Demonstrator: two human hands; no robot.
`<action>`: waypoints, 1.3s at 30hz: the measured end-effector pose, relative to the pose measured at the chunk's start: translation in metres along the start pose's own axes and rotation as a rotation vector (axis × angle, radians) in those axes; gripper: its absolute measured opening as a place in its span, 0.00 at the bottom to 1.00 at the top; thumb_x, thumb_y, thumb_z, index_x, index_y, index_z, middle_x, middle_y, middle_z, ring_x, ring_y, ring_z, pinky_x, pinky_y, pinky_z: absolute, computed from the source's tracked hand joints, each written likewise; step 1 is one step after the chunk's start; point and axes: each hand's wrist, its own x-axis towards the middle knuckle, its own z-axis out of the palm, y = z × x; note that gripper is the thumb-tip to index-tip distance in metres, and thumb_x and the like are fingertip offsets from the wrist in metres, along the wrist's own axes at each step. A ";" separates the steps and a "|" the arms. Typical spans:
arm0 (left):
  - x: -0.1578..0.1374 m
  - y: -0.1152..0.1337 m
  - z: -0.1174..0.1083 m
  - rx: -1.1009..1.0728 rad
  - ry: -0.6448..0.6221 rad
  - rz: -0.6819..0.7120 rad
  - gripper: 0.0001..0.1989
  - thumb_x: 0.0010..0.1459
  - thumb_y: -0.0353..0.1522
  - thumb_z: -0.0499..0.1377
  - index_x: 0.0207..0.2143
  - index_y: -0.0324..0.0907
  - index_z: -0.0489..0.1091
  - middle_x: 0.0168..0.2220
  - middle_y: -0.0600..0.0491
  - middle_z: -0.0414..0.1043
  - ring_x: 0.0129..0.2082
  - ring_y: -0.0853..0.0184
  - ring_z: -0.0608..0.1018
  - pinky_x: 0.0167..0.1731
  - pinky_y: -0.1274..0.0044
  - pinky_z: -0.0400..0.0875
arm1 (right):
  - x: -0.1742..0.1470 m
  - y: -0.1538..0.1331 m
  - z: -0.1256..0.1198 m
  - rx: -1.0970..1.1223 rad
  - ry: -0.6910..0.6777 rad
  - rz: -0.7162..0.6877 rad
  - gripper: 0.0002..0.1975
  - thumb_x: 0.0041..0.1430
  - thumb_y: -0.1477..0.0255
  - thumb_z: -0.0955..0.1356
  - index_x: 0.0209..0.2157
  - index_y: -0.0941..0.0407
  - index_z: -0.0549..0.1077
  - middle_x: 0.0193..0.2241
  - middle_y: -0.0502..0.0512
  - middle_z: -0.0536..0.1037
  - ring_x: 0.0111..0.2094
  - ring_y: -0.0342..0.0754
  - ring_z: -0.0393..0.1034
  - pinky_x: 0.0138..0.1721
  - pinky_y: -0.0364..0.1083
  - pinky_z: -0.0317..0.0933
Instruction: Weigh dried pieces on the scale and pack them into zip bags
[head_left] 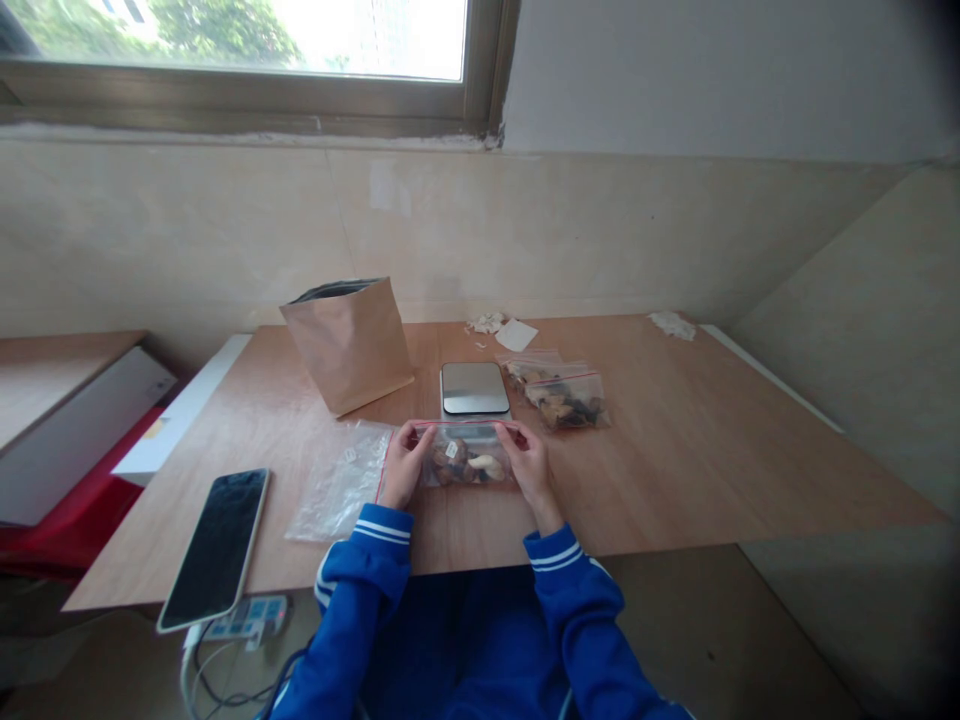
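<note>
We have the left hand point(405, 463) and right hand point(528, 462) pinching the top edge of a clear zip bag point(459, 472), one near each top corner, thumbs and fingers closed narrow on the plastic, brown and pale pieces point(487, 466) sitting between and below the fingers. Just beyond the fingertips we get a silver scale point(475, 388), with filled zip bags point(570, 402) past the right fingers. Left of the left fingers we note flat clear bags point(337, 490), an upright paper bag point(349, 345) farther off beyond them, and a phone point(217, 545) well out left.
</note>
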 end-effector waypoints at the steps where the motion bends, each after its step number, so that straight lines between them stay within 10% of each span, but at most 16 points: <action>1: 0.000 0.000 0.000 0.000 -0.003 0.000 0.16 0.54 0.45 0.63 0.35 0.41 0.75 0.29 0.54 0.72 0.31 0.68 0.73 0.32 0.78 0.66 | 0.000 0.000 0.000 0.001 0.000 -0.003 0.17 0.55 0.56 0.70 0.33 0.56 0.79 0.32 0.56 0.81 0.35 0.50 0.73 0.39 0.48 0.67; 39: 0.000 -0.001 -0.001 0.036 -0.004 0.001 0.16 0.54 0.44 0.63 0.36 0.40 0.74 0.32 0.52 0.74 0.32 0.68 0.74 0.33 0.78 0.68 | -0.002 -0.004 0.001 0.147 -0.097 0.129 0.16 0.51 0.57 0.72 0.34 0.56 0.76 0.30 0.53 0.79 0.32 0.48 0.73 0.36 0.45 0.66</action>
